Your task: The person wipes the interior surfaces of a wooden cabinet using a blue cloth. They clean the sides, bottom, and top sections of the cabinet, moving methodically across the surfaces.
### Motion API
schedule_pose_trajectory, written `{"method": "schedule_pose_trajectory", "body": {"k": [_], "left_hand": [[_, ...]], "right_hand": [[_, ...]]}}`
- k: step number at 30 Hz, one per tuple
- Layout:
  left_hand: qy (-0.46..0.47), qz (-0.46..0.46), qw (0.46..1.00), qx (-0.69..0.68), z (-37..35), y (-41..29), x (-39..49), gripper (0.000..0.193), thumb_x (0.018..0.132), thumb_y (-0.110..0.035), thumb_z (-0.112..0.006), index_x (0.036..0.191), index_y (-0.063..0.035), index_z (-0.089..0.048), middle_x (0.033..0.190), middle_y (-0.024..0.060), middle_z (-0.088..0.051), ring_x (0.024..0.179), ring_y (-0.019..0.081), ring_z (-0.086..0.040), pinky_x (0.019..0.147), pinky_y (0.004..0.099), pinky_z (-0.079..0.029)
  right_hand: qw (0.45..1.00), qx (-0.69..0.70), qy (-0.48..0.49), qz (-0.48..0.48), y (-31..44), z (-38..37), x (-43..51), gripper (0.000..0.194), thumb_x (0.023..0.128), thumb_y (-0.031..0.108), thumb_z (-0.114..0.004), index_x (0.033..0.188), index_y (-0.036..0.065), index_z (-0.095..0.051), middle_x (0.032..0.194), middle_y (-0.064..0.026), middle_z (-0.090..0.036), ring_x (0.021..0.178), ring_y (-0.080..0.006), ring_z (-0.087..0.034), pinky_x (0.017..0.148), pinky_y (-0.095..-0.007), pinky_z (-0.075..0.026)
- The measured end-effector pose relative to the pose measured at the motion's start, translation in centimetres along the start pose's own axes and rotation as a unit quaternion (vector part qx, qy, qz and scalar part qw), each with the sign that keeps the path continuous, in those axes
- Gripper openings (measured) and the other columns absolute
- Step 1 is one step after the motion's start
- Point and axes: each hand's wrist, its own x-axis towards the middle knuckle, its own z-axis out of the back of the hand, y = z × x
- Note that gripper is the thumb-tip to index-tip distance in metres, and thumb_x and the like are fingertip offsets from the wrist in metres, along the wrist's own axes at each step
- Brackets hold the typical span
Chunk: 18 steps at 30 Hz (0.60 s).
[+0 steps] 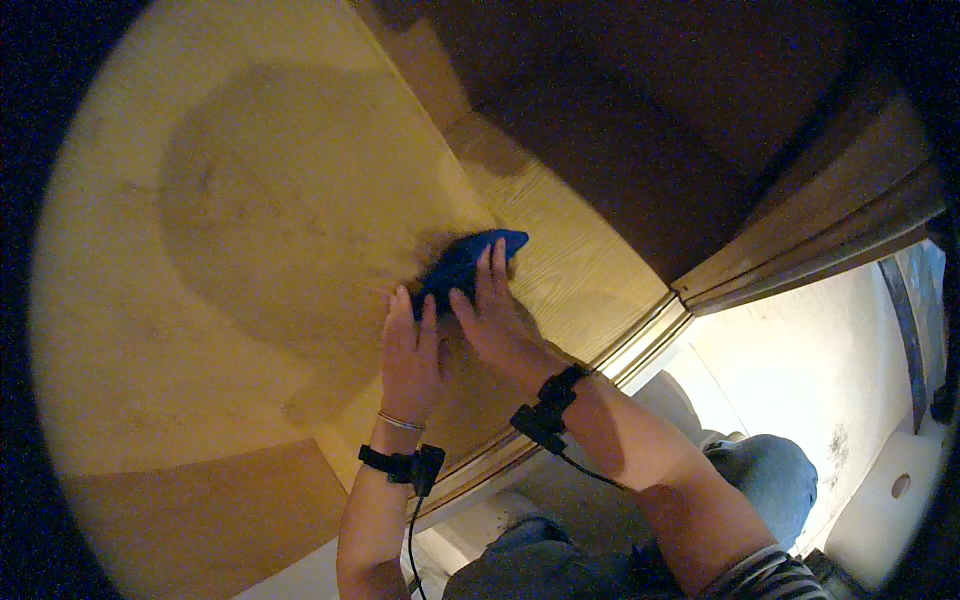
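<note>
A crumpled dark blue cloth lies against a pale surface, at the corner where it meets a wood-grain board. My right hand rests on the cloth with its fingers spread, two of them stretched over its upper part. My left hand is at the cloth's lower left end, fingers pointing up the picture and touching its edge. Whether either hand grips the cloth is not plain. Both wrists wear black straps with small boxes and cables.
A metal-edged track or sill runs along the near edge of the board. A brown curtain hangs at the right. A brown panel is at the lower left. A white piece with a round hole stands at the lower right.
</note>
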Motion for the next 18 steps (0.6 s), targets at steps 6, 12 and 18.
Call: {"method": "schedule_pose_trajectory", "body": {"k": [6, 12, 18], "left_hand": [[0.012, 0.031, 0.997, -0.067, 0.6, -1.5, -0.2, 0.063, 0.081, -0.004, -0.062, 0.141, -0.0023, -0.043, 0.147, 0.034, -0.032, 0.13, 0.0494, -0.041, 0.109, 0.051, -0.036], [0.021, 0.134, 0.981, -0.139, -0.6, -2.0, -2.3, 0.07, 0.081, -0.005, -0.061, 0.146, 0.0001, -0.034, 0.15, 0.0344, -0.026, 0.134, 0.0502, -0.034, 0.113, 0.0495, -0.031], [0.021, 0.236, 0.949, -0.207, -2.6, -2.1, -5.5, 0.073, 0.084, -0.004, -0.06, 0.148, 0.0018, -0.026, 0.15, 0.0334, -0.025, 0.136, 0.0498, -0.031, 0.114, 0.0489, -0.029]], "right_hand": [[0.999, 0.014, -0.044, -0.002, -2.3, -1.1, 1.4, 0.085, 0.095, 0.026, -0.056, 0.146, -0.017, -0.004, 0.156, -0.0347, 0.006, 0.148, -0.0419, -0.001, 0.12, -0.0402, -0.011], [0.998, -0.033, -0.046, 0.009, -3.9, -3.1, 1.2, 0.09, 0.091, 0.026, -0.063, 0.145, -0.018, -0.007, 0.153, -0.0404, 0.002, 0.147, -0.0469, 0.001, 0.121, -0.0424, -0.008], [0.995, -0.069, 0.071, -0.031, -5.0, -3.2, -0.7, 0.092, 0.09, 0.032, -0.064, 0.145, -0.017, -0.01, 0.151, -0.0424, -0.007, 0.143, -0.0524, -0.011, 0.117, -0.0465, -0.024]]}}
